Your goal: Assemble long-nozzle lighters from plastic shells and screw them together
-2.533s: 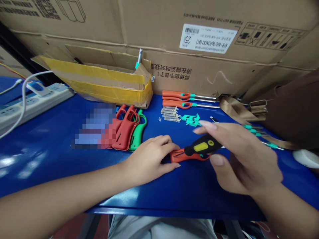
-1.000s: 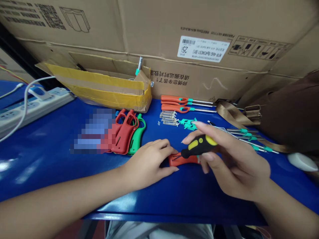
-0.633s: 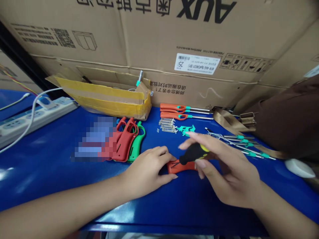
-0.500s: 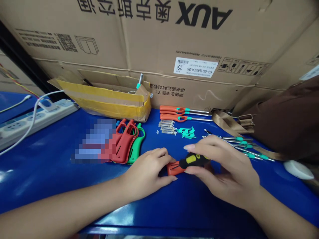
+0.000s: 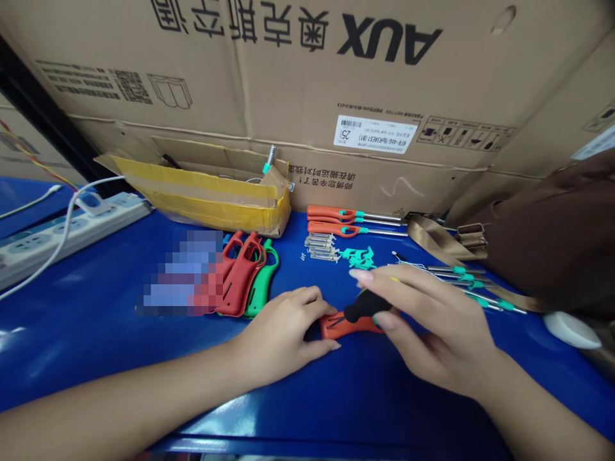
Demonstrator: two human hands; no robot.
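An orange lighter handle (image 5: 350,328) lies on the blue table, its left end pinched between the thumb and fingers of my left hand (image 5: 288,326). My right hand (image 5: 437,326) is closed around the dark grip of a screwdriver (image 5: 366,306). The thin shaft slants down to the left over the orange handle's slotted end; the exact contact of its tip cannot be made out. Behind my hands lie small clear cartridges (image 5: 321,246) and turquoise trigger parts (image 5: 358,257). Red lighter shells (image 5: 243,282) and a green shell (image 5: 261,288) lie left of my left hand.
At the back stand assembled orange lighters (image 5: 331,227) and a yellow-taped carton (image 5: 216,198) against a large cardboard box (image 5: 288,83). Metal lighter tubes (image 5: 468,278), a tan strap (image 5: 432,240) and a white mouse-like object (image 5: 571,329) are on the right. A power strip (image 5: 72,230) lies left.
My right hand has turned the screwdriver, and the yellow patch on its grip is mostly out of sight. More of the orange handle shows beneath it. My left hand stays put.
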